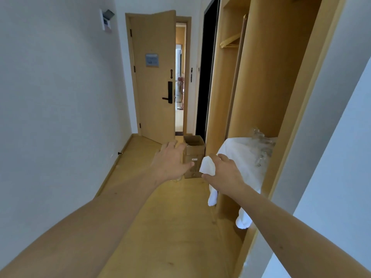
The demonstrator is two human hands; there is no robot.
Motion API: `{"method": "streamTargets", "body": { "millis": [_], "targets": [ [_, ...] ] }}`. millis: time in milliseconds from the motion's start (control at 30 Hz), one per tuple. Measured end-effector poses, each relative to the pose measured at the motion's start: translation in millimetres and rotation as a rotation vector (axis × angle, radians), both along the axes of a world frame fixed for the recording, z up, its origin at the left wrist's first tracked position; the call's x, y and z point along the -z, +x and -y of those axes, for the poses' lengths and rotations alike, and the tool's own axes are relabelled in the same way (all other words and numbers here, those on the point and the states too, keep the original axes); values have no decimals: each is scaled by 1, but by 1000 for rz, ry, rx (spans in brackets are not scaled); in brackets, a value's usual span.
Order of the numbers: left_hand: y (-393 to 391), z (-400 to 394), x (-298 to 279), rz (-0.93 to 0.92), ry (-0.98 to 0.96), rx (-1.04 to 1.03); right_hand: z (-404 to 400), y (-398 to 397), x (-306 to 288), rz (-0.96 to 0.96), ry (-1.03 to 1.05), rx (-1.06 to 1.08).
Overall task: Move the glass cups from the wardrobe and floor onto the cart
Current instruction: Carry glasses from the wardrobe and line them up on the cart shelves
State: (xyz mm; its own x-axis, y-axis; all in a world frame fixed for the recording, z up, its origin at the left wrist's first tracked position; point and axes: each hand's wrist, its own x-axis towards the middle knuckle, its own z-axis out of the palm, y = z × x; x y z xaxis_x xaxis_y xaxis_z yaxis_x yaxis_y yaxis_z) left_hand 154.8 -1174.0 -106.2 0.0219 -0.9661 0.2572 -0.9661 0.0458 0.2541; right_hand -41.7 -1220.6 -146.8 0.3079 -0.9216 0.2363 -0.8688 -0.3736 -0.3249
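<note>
In the head view, glass cups [261, 145] sit on a white cloth [241, 157] inside the wardrobe [267, 81]. The right hand [224, 173] pinches the cloth's edge; the left hand [170, 161] reaches out, fingers spread, before a cardboard box [194, 151].

The bare wooden floor [172, 227] runs open through the middle of the frame, hemmed by the white wall [60, 97] on the left and the wardrobe [267, 87] on the right. At centre an open cardboard box [194, 155] stands on the floor against the wardrobe's end, narrowing the way to the half-open door [154, 77] behind it. In the wardrobe's opening, right of centre, a white cloth [239, 157] drapes over the shelf edge and hangs down, with clear glass cups [261, 145] crowded on it toward the back, while the space above them up to the hangers [230, 42] stays open.
</note>
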Motion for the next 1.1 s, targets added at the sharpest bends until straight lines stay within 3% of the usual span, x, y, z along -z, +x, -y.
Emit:
{"method": "streamTargets", "body": {
  "millis": [567,1100],
  "targets": [
    [107,208,10,67,-5,298,148,107,13,36,68,287],
    [1,404,48,131,66,465,310,9,38,-10,99,445]
  ]
}}
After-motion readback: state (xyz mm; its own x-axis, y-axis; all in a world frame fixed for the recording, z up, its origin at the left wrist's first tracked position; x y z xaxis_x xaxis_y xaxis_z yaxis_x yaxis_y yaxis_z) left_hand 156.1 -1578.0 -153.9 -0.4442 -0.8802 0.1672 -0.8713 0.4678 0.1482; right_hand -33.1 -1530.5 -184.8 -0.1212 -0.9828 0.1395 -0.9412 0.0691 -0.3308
